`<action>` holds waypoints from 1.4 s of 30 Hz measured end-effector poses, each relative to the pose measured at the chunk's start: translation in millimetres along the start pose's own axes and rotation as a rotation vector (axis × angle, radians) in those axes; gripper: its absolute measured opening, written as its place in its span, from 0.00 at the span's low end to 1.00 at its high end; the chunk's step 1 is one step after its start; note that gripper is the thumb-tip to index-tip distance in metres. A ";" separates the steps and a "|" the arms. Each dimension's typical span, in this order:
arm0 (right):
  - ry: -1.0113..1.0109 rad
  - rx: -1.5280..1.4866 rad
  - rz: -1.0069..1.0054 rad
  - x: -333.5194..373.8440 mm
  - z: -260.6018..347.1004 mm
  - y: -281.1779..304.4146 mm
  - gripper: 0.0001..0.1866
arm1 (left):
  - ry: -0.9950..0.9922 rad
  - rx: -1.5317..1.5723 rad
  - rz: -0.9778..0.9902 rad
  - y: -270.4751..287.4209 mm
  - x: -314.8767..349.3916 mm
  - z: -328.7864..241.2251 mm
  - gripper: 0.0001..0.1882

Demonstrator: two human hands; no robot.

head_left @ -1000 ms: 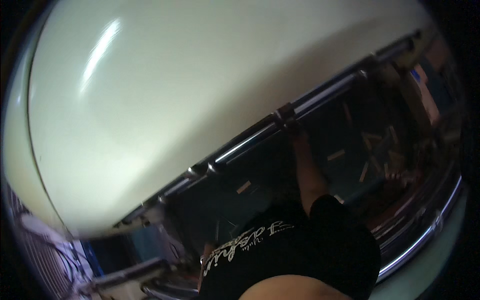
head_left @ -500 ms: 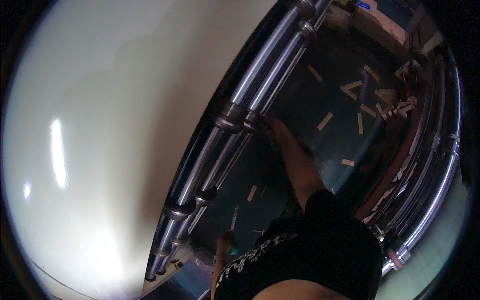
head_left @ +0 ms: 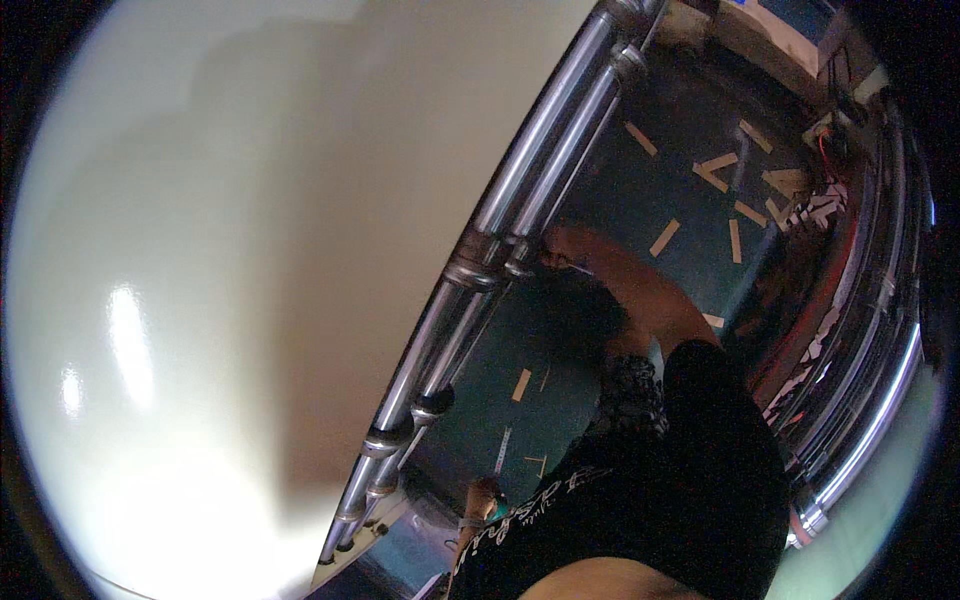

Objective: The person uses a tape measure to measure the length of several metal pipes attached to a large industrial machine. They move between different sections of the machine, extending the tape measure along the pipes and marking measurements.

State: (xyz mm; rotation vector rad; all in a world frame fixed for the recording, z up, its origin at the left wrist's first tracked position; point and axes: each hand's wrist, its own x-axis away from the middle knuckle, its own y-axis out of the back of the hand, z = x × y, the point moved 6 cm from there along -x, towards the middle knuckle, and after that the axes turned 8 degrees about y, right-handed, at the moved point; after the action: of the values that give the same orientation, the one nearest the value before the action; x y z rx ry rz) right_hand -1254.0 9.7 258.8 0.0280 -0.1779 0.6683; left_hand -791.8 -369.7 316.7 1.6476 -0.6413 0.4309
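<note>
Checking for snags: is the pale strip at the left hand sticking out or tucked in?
Sticking out: the pale strip projects past the left hand, showing against the dark floor.

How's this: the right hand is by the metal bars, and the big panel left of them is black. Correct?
Not quite: the head view shows the big panel left of the metal bars is white. The right hand is by them.
</note>
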 end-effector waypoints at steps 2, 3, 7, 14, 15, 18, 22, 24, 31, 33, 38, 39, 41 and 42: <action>-0.076 -0.081 -0.259 7.6 -20.5 -1.1 0.08 | 0.029 0.095 0.123 9.0 -17.1 -10.9 0.07; -0.140 -0.163 -0.344 4.8 -32.7 -13.3 0.08 | 0.076 0.170 0.171 -0.9 -9.8 -22.6 0.08; 0.125 -0.724 -0.615 -43.4 -100.7 -28.8 0.10 | 0.078 0.084 0.181 -18.7 -8.0 17.4 0.11; -0.005 0.415 -1.070 -19.8 -73.5 -38.1 0.10 | 0.339 0.459 0.175 3.7 -33.4 -7.0 0.10; 0.003 0.156 -1.090 -10.2 -56.5 -51.2 0.09 | 0.364 0.578 0.119 -10.0 -16.4 7.0 0.09; 0.188 -0.151 -1.321 33.6 -16.1 -56.4 0.07 | 0.314 0.519 -0.020 9.5 -9.1 -23.5 0.08; 0.243 0.406 -1.352 57.5 9.6 -79.7 0.09 | 0.188 0.043 0.101 -14.9 1.7 -27.6 0.11; 0.135 0.166 -1.240 59.1 -2.1 -109.5 0.06 | 0.432 0.289 0.300 -22.6 -5.7 -27.8 0.11; 0.040 0.089 -0.275 60.6 -38.7 -306.5 0.19 | 0.551 0.581 -0.094 64.8 19.9 -51.5 0.12; 0.208 -1.088 -0.403 54.2 -65.4 -236.1 0.11 | 0.642 0.817 -0.229 74.8 35.5 -54.0 0.13; 0.027 -0.883 -0.698 59.1 43.9 -119.3 0.10 | 0.763 1.043 -0.210 33.6 77.9 -58.5 0.13; -0.026 -0.864 -0.670 56.1 46.3 -116.2 0.09 | 0.794 1.007 -0.176 28.1 81.5 -59.2 0.13; 0.003 -0.784 -0.537 44.2 37.7 -114.9 0.08 | 0.767 1.108 -0.229 24.2 86.0 -61.6 0.13; 0.020 -0.743 -0.470 36.0 33.1 -115.1 0.08 | 0.761 1.105 -0.236 26.0 84.6 -58.9 0.13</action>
State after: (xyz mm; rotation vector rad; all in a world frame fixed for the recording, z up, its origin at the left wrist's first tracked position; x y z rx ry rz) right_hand -1160.2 -61.2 301.2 -0.6334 -0.3775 0.1047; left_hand -738.1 -328.5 398.7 2.2934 0.4762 1.2979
